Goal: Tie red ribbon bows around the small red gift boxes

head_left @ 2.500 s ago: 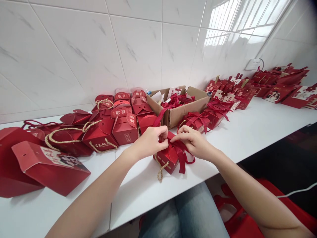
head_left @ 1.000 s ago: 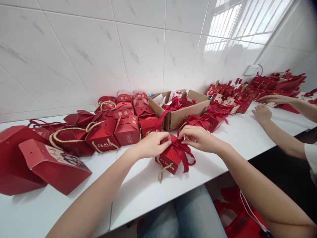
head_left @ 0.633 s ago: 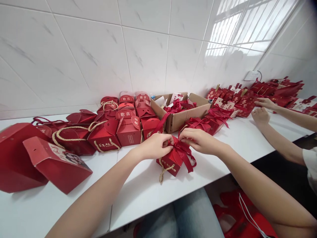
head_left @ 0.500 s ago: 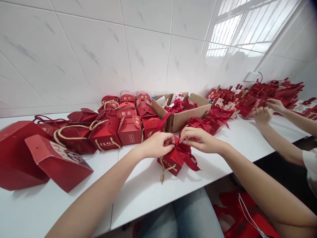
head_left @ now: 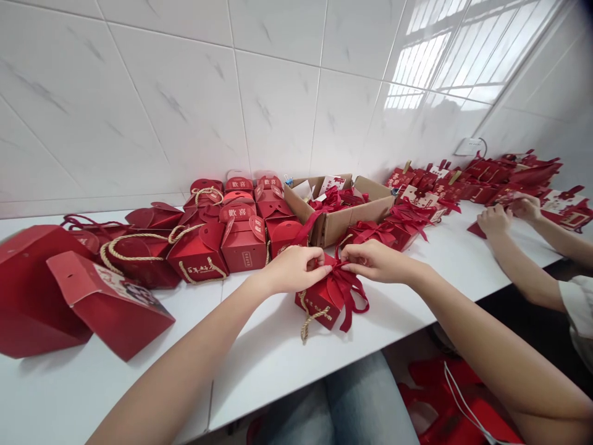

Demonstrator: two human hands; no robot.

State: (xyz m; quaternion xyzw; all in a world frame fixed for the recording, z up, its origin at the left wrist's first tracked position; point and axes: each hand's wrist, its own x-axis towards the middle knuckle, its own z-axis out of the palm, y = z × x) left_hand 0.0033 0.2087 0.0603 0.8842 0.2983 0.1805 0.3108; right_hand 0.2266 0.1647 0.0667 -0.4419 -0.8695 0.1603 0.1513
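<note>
A small red gift box [head_left: 319, 304] with gold lettering and a gold rope cord [head_left: 306, 324] stands on the white table in front of me. Dark red ribbon [head_left: 351, 290] sits on its top, with loops and tails hanging down the right side. My left hand [head_left: 299, 269] pinches the ribbon from the left, thumb against fingers. From the right, my right hand [head_left: 377, 262] pinches the ribbon too, close to the knot. Both hands are just above the box lid, and the fingers partly hide the knot.
Several red boxes [head_left: 243, 238] stand along the wall at left; larger ones [head_left: 111, 303] lie nearer. Behind my hands is a cardboard box [head_left: 356, 216] holding ribbons and cards. Ribboned boxes [head_left: 403, 222] sit right of it. A co-worker's hands [head_left: 504, 216] handle a red item at far right.
My fingertips have drawn in closer to the knot, and the ribbon tails hang differently on the right. The co-worker's hands have moved slightly right and down, over a red piece on the table.
</note>
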